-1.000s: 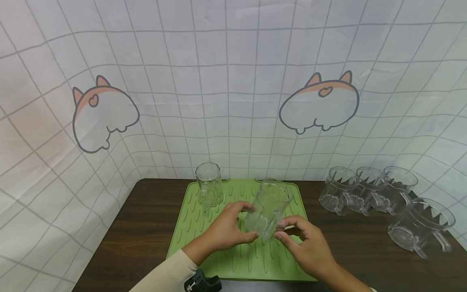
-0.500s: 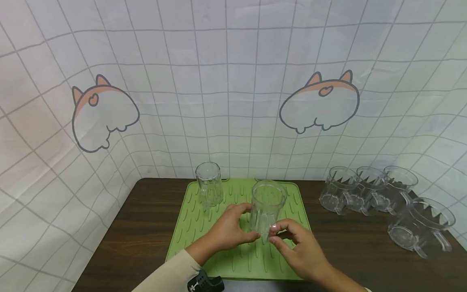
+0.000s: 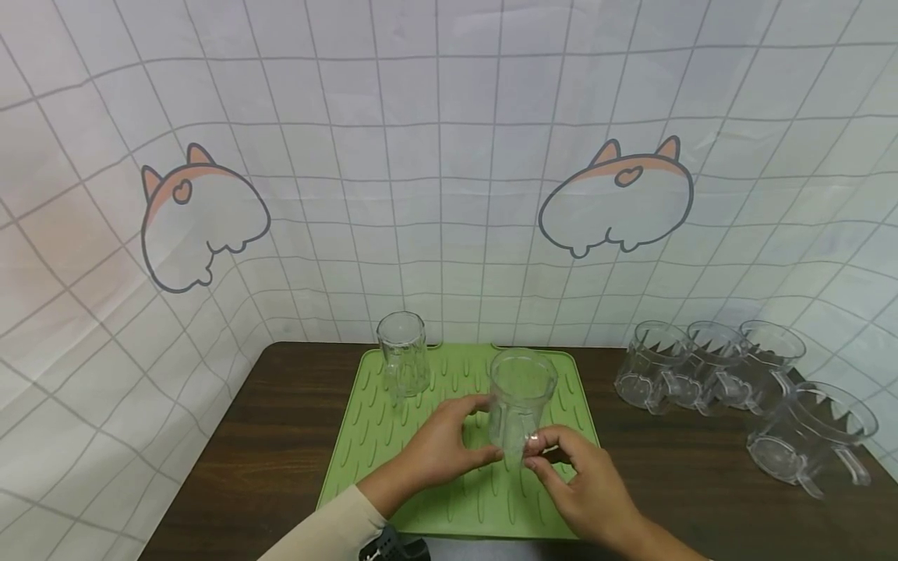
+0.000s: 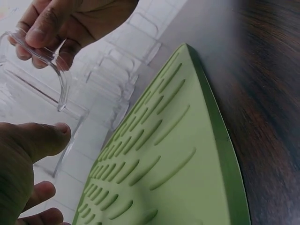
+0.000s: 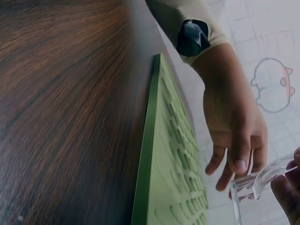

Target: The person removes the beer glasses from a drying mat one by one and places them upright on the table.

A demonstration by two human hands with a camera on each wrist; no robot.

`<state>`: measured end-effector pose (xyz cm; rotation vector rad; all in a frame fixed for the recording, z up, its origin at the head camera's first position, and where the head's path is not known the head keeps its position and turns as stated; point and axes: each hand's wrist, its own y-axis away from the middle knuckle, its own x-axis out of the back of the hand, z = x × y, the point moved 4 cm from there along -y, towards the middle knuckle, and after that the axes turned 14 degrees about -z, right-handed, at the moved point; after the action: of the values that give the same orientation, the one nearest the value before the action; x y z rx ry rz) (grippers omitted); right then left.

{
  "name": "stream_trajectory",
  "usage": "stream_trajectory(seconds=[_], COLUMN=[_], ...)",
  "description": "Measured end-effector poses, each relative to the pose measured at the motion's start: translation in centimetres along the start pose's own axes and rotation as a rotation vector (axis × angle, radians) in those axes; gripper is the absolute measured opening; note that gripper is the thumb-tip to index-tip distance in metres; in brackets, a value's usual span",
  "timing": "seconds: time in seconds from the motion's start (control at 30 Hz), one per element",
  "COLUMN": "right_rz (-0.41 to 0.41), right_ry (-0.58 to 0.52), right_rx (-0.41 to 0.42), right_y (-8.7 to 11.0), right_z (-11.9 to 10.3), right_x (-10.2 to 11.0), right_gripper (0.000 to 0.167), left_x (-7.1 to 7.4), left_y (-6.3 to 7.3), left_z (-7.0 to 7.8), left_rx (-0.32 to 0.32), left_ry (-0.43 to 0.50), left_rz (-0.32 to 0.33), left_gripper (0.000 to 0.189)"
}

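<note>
A clear mug (image 3: 517,397) is above the green ridged mat (image 3: 372,456), with its rim up. My right hand (image 3: 585,487) pinches the mug's handle (image 5: 269,180) between thumb and fingers. On the mug's left side, my left hand (image 3: 438,444) has its thumb and fingers spread and loosely bent. Its thumb tip (image 4: 56,133) is close to the lower body of the mug; whether it touches cannot be told. Another clear mug (image 3: 403,354) stands at the mat's back left corner.
Three clear mugs (image 3: 708,366) stand in a row on the dark wood table (image 3: 245,444) at the back right. One more mug (image 3: 807,432) stands nearer, by the right side. A white gridded cloth (image 3: 442,195) rises behind the table.
The mug has turned from a tilt to nearly upright between my hands. My right hand has shifted slightly left with the handle. My left hand has barely moved.
</note>
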<state>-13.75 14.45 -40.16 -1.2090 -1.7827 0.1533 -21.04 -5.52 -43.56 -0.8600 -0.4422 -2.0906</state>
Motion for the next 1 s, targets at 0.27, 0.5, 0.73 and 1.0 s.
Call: stream_trajectory(seconds=[0.27,0.5,0.73,1.0], right_rz=[0.033,0.026,0.018,0.015], right_ry=[0.049,0.090,0.097,0.114], right_rx=[-0.044,-0.125,-0.179,-0.230], right_y=[0.9,2.1,3.3,4.7], right_z=[0.4,1.5,2.5,3.6], right_x=[1.4,2.6,3.6,5.0], right_gripper=[0.045,0.042,0.041,0.041], left_x=[0.4,0.7,1.4,2.4], left_y=[1.8,3.7,5.3,7.0], left_z=[-0.7,-1.7,-2.4,-3.6], left_rx=[0.000,0.027,0.047,0.051], left_ry=[-0.027,-0.100,-0.204,-0.252], left_rz=[-0.014,-0.010,0.033,0.080], left_gripper=[0.067,0.066,0.065,0.066])
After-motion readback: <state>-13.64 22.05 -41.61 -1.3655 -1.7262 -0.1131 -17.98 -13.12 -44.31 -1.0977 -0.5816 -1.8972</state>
